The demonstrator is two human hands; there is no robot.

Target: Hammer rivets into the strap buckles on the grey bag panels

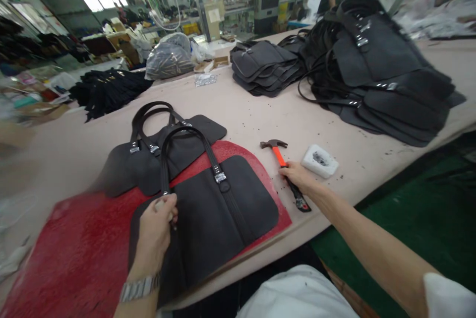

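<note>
My left hand [158,216] is closed around a short rod-like metal tool [173,221], mostly hidden by the fingers. It is over a black leather bag panel [208,209], by the lower end of one leg of its looped handle [186,129]. The handle's other leg carries a metal fitting [219,177]. To the right, my right hand [299,176] grips a claw hammer [279,152] by its orange-and-black handle, low over the table. Beyond the first panel lie more black panels with handles [186,147], partly overlapped by it. A red mat [74,243] is underneath.
A white block-like tray [320,160] with small dark pieces sits right of the hammer. Stacked black bag panels [394,65] fill the far right, with another stack [266,65] beside them. Dark pieces [111,87] and a plastic-wrapped bundle [171,57] lie far left. People stand behind.
</note>
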